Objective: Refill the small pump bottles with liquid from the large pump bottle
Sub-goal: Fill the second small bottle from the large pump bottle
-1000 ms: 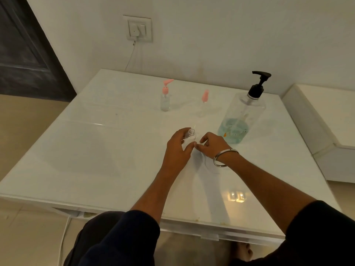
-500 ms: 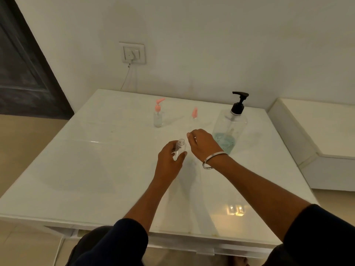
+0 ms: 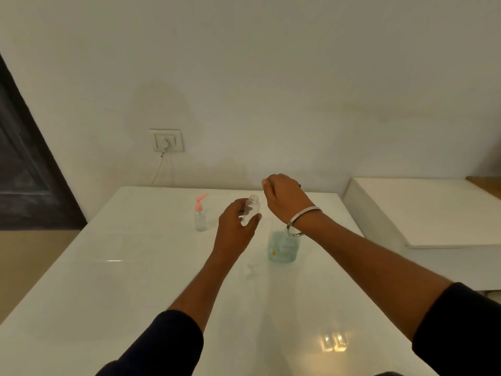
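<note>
The small pump bottle, its cap off and neck open, is held upright above the desk, the left hand with its fingers wrapped around its body. A second ago it was low near the desk; now it is lifted beside the large pump bottle. The right hand has risen over that bottle's pump, fingers curled down on it, likely ready to dispense. Another small bottle with pink pump stands well left of the fingers. Open desk lies on the near side, with the far edge and wall close behind.
</note>
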